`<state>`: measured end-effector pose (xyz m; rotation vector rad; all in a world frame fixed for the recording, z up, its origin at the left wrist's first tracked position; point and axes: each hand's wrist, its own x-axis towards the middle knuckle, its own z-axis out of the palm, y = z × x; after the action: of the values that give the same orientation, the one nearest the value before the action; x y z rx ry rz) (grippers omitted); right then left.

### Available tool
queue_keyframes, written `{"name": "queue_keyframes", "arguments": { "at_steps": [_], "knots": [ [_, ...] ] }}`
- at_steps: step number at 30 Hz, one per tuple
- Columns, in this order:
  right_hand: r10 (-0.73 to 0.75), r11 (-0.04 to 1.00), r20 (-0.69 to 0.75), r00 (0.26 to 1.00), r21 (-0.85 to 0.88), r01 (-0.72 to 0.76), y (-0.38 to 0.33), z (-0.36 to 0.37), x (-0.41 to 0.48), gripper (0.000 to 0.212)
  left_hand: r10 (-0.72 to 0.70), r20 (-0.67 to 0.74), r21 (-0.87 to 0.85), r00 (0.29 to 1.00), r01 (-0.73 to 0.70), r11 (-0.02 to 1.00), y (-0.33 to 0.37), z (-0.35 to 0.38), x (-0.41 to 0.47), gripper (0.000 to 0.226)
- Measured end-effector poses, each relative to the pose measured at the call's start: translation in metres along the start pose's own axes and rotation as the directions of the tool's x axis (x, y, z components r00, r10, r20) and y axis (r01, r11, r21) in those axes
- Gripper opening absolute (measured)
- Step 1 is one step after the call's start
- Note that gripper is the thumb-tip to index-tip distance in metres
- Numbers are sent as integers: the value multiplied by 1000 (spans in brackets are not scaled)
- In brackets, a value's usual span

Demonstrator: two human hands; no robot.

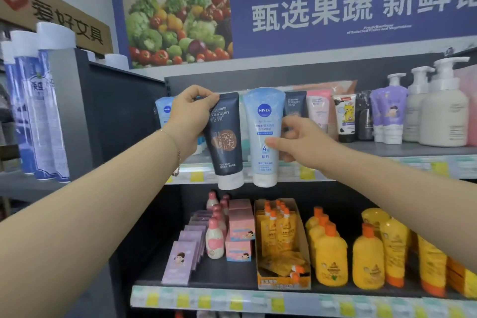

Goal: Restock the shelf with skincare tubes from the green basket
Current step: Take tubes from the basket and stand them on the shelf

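Note:
My left hand (192,116) grips a dark navy tube (226,142) with a white cap, cap down, in front of the top shelf's edge (361,165). Right beside it my right hand (302,139) holds a light blue Nivea tube (264,137), also cap down, thumb on its front. Both tubes hang just before the shelf's left end. Behind them on the shelf stand another light blue Nivea tube (165,111), a dark tube (296,103), a pink tube (319,108) and a white cartoon tube (346,116). The green basket is out of view.
White pump bottles (444,111) and purple tubes (387,113) fill the top shelf's right side. The lower shelf holds pink boxes (241,227), a carton of orange pouches (281,240) and yellow bottles (330,255). A dark side panel (124,121) and blue spray cans (38,111) stand at left.

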<state>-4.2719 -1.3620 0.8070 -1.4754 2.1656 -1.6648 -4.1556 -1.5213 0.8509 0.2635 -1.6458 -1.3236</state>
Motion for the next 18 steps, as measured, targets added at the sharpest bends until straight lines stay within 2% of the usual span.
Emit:
{"name": "queue_keyframes", "arguments": {
  "at_steps": [5, 12, 18],
  "knots": [
    [-27, 1000, -10, 1000, -11, 27, -15, 14, 24, 27, 24, -25, 19, 999, -24, 1000, 2, -24, 26, 27],
    [-51, 999, -16, 999, 0, 51, -27, 27, 40, 25, 19, -64, 65, 998, -15, 998, 0, -45, 39, 27],
    [-57, 998, 46, 997, 8, 57, -28, 43, 50, 25, 18, -126, 68, 992, -9, 998, 1, -60, 33, 28]
  ]
}}
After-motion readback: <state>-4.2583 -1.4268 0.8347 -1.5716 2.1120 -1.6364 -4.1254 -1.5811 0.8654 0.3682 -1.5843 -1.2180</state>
